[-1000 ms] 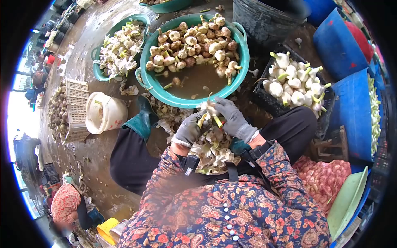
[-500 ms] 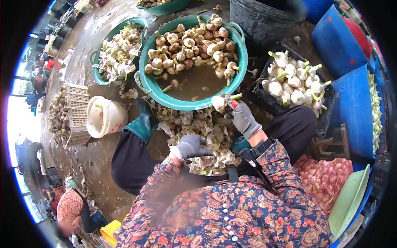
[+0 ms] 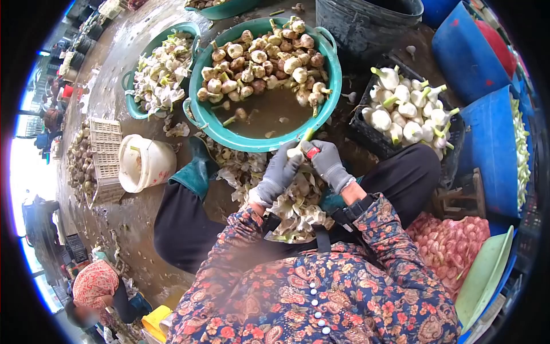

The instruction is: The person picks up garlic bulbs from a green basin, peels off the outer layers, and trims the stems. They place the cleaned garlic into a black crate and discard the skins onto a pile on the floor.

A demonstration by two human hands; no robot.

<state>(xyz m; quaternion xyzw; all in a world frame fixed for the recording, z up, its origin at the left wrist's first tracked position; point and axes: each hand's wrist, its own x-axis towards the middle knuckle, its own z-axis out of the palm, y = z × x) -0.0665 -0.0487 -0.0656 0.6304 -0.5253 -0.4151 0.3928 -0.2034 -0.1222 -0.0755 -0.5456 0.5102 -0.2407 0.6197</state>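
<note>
My left hand (image 3: 277,175), in a grey glove, is closed round a whitish garlic bulb (image 3: 294,152) in front of the near rim of the large green tub (image 3: 260,144). The bulb is mostly covered by the fingers, and its green stem (image 3: 308,135) points up and away. My right hand (image 3: 327,163), gloved too, closes on the bulb from the other side. A small red piece (image 3: 312,152) shows at its fingers; I cannot make out what it belongs to. Loose garlic skins (image 3: 301,200) lie heaped beneath both hands.
Unpeeled garlic bulbs (image 3: 258,57) fill the tub's far part. To the right, a black crate (image 3: 366,131) holds white bulbs. On the left stand a white bucket (image 3: 160,163) and a smaller green tub of skins (image 3: 129,98). A red net sack (image 3: 444,241) lies by my right leg.
My left hand has risen from the skins by my lap to the garlic bulb. My right hand has shifted slightly left and down with the bulb, and the two hands now meet.
</note>
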